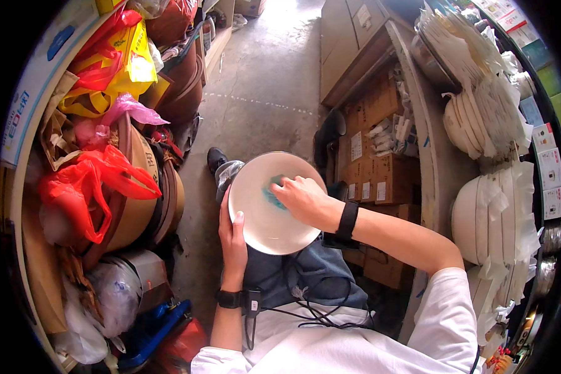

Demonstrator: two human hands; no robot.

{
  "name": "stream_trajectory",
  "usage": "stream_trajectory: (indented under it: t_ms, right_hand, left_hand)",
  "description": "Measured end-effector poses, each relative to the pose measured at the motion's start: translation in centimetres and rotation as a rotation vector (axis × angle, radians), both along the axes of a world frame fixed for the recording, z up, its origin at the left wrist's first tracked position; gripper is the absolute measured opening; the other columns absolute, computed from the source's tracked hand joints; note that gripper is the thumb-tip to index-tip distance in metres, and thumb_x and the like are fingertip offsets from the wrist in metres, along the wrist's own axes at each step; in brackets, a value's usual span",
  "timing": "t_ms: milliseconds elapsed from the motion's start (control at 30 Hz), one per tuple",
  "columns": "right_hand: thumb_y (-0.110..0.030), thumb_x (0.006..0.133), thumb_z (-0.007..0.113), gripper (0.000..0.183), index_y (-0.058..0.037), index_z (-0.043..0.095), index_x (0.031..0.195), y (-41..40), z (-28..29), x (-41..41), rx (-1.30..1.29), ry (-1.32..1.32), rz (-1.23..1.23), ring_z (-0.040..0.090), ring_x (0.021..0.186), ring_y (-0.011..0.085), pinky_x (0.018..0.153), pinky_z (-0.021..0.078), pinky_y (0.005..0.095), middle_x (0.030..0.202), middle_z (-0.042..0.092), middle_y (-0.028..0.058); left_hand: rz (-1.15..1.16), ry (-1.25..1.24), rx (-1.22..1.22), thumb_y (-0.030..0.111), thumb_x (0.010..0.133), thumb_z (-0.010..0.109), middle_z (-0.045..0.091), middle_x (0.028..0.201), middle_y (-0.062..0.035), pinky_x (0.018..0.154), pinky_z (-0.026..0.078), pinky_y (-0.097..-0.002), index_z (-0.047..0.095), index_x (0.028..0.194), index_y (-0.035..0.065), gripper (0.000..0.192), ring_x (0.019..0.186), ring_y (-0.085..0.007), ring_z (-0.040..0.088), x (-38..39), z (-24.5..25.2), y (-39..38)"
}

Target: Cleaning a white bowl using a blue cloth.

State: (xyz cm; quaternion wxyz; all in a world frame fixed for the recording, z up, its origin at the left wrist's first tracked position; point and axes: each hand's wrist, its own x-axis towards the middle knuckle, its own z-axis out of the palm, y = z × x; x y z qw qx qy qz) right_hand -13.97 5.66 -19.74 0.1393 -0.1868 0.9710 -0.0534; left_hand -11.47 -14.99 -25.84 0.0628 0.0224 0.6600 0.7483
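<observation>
A white round bowl (280, 233) is tilted up over my lap, its inside facing me. My left hand (233, 233) grips its left rim, the thumb lying over the edge and the other fingers behind. Inside the bowl, my right hand (301, 198) presses a green-blue cloth or pad (273, 196) against the inner surface near the middle. The fingers of this hand are curled on the cloth, which they partly cover. Black straps go round both wrists.
On the right, a shelf (432, 187) bears stacked white bowls (477, 219) with paper between them. Cardboard boxes (392, 177) fill the space under it. Red plastic bags (93, 182) and round wooden items (138, 187) crowd the left side. Black cables (318, 318) lie across my lap.
</observation>
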Motion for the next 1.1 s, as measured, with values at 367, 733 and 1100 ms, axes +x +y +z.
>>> stream_trajectory:
  t_ms: [367, 733, 1100]
  right_hand:
    - [-0.001, 0.081, 0.067, 0.038, -0.0036, 0.061, 0.118, -3.6, -1.7, -1.3, -0.159, 0.176, 0.111, 0.067, 0.095, 0.0358, 0.084, 0.0577, 0.0431, 0.112, 0.065, 0.0178]
    - [-0.008, 0.085, 0.071, 0.036, -0.0026, 0.060, 0.119, -4.1, -0.8, 2.5, -0.137, 0.133, 0.300, 0.069, 0.098, 0.0337, 0.082, 0.0603, 0.0390, 0.109, 0.064, 0.0157]
    - [-0.009, 0.087, 0.072, 0.047, -0.0156, 0.060, 0.132, -1.1, 1.8, 2.7, 0.020, -0.191, 0.238, 0.070, 0.104, 0.0340, 0.080, 0.0613, 0.0410, 0.116, 0.066, 0.0151]
  left_hand:
    - [0.009, 0.019, 0.036, 0.013, 0.100, 0.042, 0.046, 0.152, -0.0156, 0.119, 0.029, -0.0372, 0.041, 0.150, -0.0001, 0.052, 0.141, -0.0269, 0.042, -0.2, 0.1, 0.0]
    - [0.005, -0.012, 0.015, 0.012, 0.101, 0.040, 0.046, 0.153, -0.0152, 0.119, 0.029, -0.0373, 0.041, 0.150, 0.0009, 0.051, 0.141, -0.0270, 0.043, 0.2, 0.3, 0.0]
    - [0.028, -0.043, 0.016, 0.013, 0.100, 0.041, 0.046, 0.153, -0.0152, 0.118, 0.029, -0.0373, 0.042, 0.150, 0.0000, 0.052, 0.141, -0.0269, 0.042, 0.2, 0.6, 0.4]
